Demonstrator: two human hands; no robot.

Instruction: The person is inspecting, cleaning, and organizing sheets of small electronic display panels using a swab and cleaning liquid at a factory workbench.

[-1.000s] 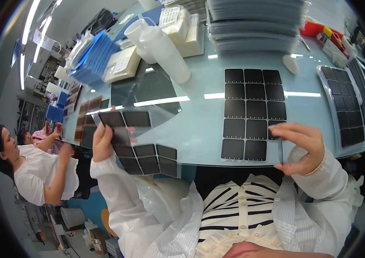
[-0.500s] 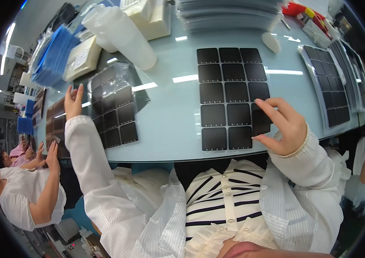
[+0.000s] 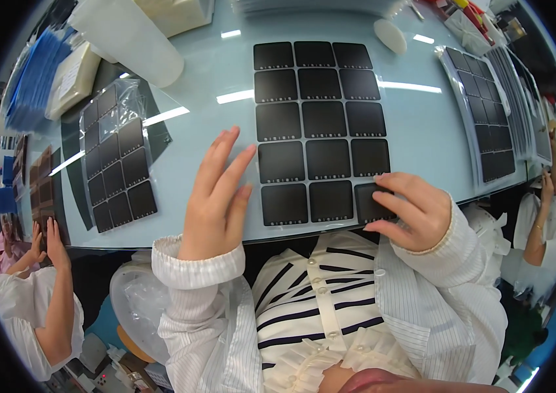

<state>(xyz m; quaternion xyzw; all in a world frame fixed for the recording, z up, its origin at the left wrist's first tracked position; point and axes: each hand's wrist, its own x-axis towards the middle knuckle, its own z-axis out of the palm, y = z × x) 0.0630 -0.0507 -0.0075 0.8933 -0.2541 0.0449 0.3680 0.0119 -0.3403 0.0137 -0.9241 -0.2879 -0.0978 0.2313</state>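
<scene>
Your glossy pale-blue counter [image 3: 422,131] carries a grid of matte black rounded squares [image 3: 320,131] near its front edge. Your left hand [image 3: 215,196] lies open and flat just beside it; your right hand [image 3: 412,209] presses curled fingers on the bottom-right square [image 3: 371,200].

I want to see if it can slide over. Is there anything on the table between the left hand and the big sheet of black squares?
Nothing visible. The left hand lies flat on bare table, just left of the sheet of black squares. The right hand already touches its near right corner.
</scene>
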